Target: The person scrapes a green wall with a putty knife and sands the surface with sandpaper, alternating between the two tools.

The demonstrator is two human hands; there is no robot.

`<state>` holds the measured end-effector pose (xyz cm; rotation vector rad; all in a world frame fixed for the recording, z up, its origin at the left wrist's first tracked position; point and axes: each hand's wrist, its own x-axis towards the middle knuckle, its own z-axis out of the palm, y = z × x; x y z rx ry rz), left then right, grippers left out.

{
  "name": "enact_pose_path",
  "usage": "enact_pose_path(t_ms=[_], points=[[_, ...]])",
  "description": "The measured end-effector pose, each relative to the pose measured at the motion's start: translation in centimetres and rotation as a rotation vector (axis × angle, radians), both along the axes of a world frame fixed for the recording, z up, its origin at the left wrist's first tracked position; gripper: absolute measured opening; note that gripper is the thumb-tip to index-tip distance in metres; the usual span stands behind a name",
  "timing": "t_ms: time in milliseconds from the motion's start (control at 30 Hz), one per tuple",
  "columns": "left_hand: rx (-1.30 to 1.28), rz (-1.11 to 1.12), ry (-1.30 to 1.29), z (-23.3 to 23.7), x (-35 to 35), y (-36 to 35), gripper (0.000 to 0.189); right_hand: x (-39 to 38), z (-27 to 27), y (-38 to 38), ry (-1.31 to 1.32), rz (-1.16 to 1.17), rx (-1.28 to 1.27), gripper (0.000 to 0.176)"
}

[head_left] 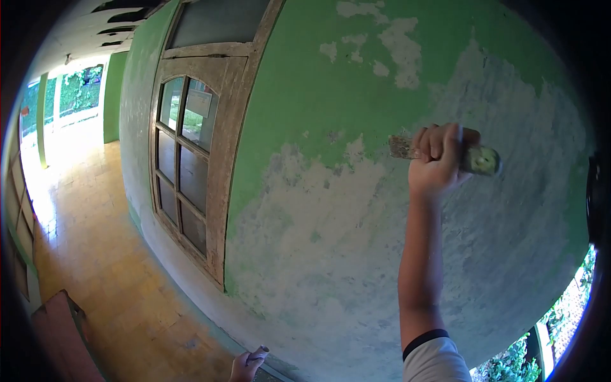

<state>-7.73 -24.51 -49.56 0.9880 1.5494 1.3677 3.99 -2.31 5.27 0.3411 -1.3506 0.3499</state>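
Note:
Raised in front of the wall, my right hand is closed around a scraper. One end of it, flat, brown and speckled, sticks out left of my fingers close to the wall, and its other end, rounded and greenish, shows on the right. The green wall has a large pale grey area of bare plaster, with my right hand over its upper part. At the bottom edge of the view, my left hand is closed on a short rod-like handle; the rest of that handle is hidden.
Left of the bare patch is a worn wooden window frame with several glass panes. A yellowish tiled floor runs along the wall towards bright daylight. A reddish-brown board or furniture piece stands at lower left. Plants show at lower right.

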Motion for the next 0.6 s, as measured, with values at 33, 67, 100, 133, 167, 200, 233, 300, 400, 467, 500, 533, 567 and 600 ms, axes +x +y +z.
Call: enact_pose_path(t_ms=[33,67,100,133,167,200,233,300,400,467,500,533,567,600], points=[[0.0,0.0,-0.002,-0.8,0.2,0.2,0.023,0.0,0.1,1.6,0.022,-0.212,0.063,0.024],[0.013,0.005,0.012,0.0,0.4,-0.1,0.023,0.2,-0.3,2.7,0.045,-0.429,0.118,0.024],[0.027,0.009,0.029,0.9,0.4,-0.3,0.023,0.0,-1.0,3.2,0.048,-0.434,0.111,0.024],[0.028,0.01,0.035,2.1,0.2,-0.7,0.023,-0.9,-1.5,3.5,-0.014,-0.154,-0.125,0.022],[0.004,-0.026,0.024,3.5,0.1,-1.0,0.025,-1.6,-1.5,3.6,-0.081,0.135,-0.349,0.02],[-0.014,-0.054,0.01,4.3,0.0,-0.9,0.028,-1.7,-1.4,3.0,-0.086,0.148,-0.336,0.02],[0.0,-0.038,0.007,4.4,-0.2,-0.3,0.028,-1.1,-1.7,2.0,-0.055,0.175,-0.164,0.02],[0.01,-0.004,-0.006,4.5,-0.5,0.8,0.029,-1.1,-1.1,2.1,-0.022,0.213,0.016,0.019],[-0.024,0.006,-0.012,4.0,-0.8,0.1,0.031,-2.2,-1.6,3.9,-0.044,0.034,-0.186,0.019],[-0.04,0.01,-0.014,3.7,-1.3,0.0,0.033,-2.0,-1.8,3.3,-0.058,0.013,-0.132,0.019],[-0.04,0.019,-0.02,3.6,-1.4,0.4,0.033,-2.2,-1.6,2.9,-0.08,-0.001,-0.068,0.019],[-0.042,0.028,-0.028,3.4,-1.4,0.7,0.034,-2.1,-1.2,2.3,-0.083,0.004,-0.063,0.019],[-0.049,0.034,-0.035,3.3,-1.4,0.8,0.035,-1.8,-0.8,1.7,-0.017,0.005,-0.018,0.018],[-0.061,0.034,-0.04,3.1,-1.3,0.7,0.036,-1.5,-0.8,1.5,0.051,0.001,0.022,0.017]])
